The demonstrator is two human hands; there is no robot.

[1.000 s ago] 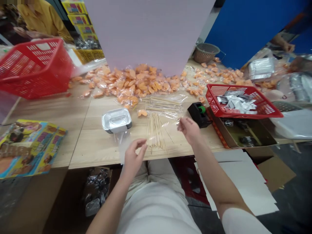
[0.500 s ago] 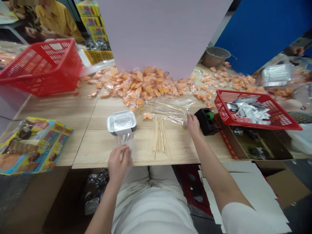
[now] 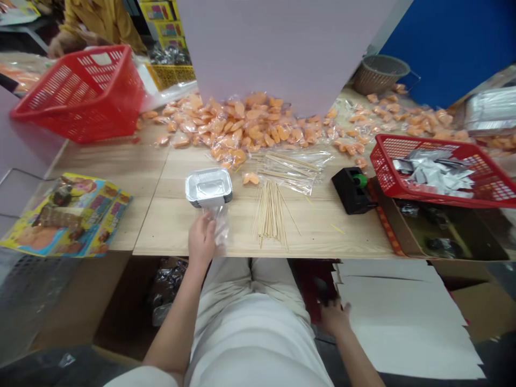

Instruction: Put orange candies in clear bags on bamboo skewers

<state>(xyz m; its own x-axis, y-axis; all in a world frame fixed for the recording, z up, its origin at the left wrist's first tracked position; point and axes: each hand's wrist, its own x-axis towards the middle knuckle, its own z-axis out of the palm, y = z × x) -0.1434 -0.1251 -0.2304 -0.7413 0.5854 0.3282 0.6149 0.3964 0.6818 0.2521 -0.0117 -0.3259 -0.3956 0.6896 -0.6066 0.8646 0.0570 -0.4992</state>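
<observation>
My left hand (image 3: 202,239) is closed on a clear plastic bag (image 3: 221,231), just in front of a short stack of foil trays (image 3: 208,187). Below the table's front edge, my right hand (image 3: 335,318) reaches down with its fingers apart, slightly blurred, at a dark red container (image 3: 304,287) whose contents are hard to make out. On the table lies a fanned bundle of thin wooden sticks (image 3: 271,217). Behind it are bagged sticks (image 3: 292,169) and one orange piece (image 3: 250,178). A black tape dispenser (image 3: 350,191) stands to their right.
Many bagged orange pieces (image 3: 250,123) are heaped against the partition. A red basket (image 3: 97,102) stands at left, above printed packaging (image 3: 68,220). At right, another red basket (image 3: 451,198) holds silver packets over an open box. White cardboard sheets (image 3: 403,322) lie below. A person in yellow sits beyond.
My right hand has left the spot beside the tape dispenser and dropped below the table edge. My left hand has moved slightly forward with the plastic bag, closer to the foil trays. The view has shifted.
</observation>
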